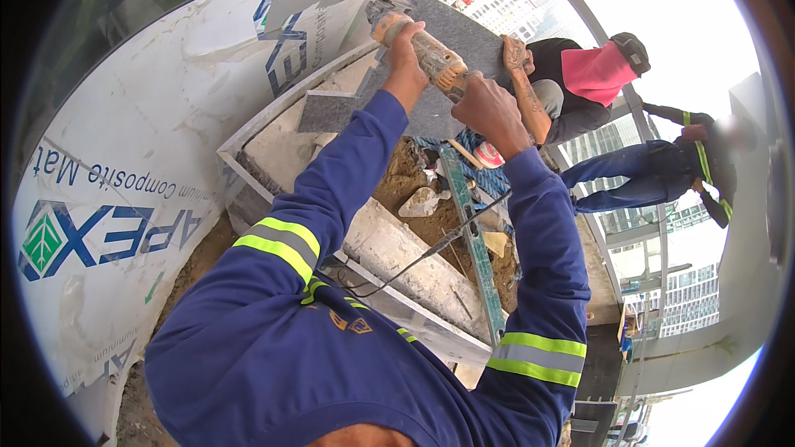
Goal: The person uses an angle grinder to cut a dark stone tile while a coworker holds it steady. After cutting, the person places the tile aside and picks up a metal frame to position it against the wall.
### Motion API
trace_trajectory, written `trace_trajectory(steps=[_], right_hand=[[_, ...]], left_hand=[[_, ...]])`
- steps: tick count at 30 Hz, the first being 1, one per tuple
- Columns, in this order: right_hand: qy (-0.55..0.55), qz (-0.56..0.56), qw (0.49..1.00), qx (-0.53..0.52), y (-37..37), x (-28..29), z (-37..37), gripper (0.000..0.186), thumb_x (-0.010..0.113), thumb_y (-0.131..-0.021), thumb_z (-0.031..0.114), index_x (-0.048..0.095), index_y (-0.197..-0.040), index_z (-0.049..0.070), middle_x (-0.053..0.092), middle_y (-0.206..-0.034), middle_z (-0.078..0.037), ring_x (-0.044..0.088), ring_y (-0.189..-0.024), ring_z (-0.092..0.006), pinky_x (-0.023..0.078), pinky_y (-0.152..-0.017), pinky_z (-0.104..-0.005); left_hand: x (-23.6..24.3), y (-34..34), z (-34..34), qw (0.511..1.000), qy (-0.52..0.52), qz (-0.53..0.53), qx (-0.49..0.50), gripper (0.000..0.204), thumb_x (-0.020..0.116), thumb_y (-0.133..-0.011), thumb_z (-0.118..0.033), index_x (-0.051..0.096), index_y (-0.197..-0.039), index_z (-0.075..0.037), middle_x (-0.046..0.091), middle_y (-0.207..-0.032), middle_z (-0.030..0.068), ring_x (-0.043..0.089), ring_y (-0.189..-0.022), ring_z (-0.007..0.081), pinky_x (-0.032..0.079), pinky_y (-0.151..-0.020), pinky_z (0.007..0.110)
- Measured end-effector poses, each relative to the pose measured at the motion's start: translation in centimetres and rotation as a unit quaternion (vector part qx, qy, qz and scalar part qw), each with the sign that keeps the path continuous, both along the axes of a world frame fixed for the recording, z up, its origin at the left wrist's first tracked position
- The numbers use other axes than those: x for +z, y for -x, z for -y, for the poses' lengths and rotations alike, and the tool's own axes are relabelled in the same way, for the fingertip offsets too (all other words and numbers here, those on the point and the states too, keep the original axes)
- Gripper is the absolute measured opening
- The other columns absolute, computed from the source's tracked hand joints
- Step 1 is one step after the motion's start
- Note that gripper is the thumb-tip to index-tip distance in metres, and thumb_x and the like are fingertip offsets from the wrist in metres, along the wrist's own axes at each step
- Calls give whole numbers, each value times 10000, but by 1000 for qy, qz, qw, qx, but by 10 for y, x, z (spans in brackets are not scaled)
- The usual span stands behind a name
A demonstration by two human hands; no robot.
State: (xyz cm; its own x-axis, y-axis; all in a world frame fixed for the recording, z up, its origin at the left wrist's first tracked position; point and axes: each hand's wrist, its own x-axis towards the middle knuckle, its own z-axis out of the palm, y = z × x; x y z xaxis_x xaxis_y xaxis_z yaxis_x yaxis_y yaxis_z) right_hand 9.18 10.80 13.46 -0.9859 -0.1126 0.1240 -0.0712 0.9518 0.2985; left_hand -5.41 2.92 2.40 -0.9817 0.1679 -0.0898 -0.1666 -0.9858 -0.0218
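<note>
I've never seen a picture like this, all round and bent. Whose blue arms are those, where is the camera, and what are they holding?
There is no machine here. The camera sits on a worker's head and looks down, and its wide lens bends straight edges. The blue sleeves with yellow bands are that worker's own arms. The left hand and right hand both grip an orange angle grinder, held against a grey stone slab. A co-worker's hand steadies the slab's far edge. Below lie sandy soil, a green spirit level, a pale kerb block and the grinder's black cable. A white printed panel curves along the left.
</note>
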Motion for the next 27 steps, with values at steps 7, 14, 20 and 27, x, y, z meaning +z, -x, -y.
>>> trace_trajectory(steps=[7,14,20,27], right_hand=[[17,3,1000,-11,3,-3,-5,333,669,-771,164,624,-1007,-68,715,-941,-287,724,-915,-436,564,-814,-507],[21,4,1000,-16,6,0,-1,338,674,-773,165,623,-1004,-76,714,-949,-293,721,-916,-443,562,-816,-511],[33,-12,999,-3,-2,-8,-2,367,696,-765,182,618,-1011,-79,713,-937,-293,721,-905,-444,565,-811,-504],[98,10,995,-1,-7,-10,11,381,699,-769,194,651,-1026,-84,724,-921,-277,730,-894,-425,575,-800,-492]], left_hand=[[1,-2,-1,1000,12,6,-8,614,792,-766,-241,513,-1287,-74,546,-1112,105,623,-971,301,557,-828,504],[6,3,4,1000,25,4,-17,625,782,-776,-230,508,-1317,-79,545,-1116,106,616,-994,310,553,-836,507],[10,-14,10,1000,29,4,7,608,789,-772,-208,523,-1301,-69,558,-1096,102,627,-960,301,555,-828,509],[14,-3,33,994,106,7,2,647,833,-733,-155,527,-1287,-20,588,-1105,123,652,-945,317,574,-824,500]])
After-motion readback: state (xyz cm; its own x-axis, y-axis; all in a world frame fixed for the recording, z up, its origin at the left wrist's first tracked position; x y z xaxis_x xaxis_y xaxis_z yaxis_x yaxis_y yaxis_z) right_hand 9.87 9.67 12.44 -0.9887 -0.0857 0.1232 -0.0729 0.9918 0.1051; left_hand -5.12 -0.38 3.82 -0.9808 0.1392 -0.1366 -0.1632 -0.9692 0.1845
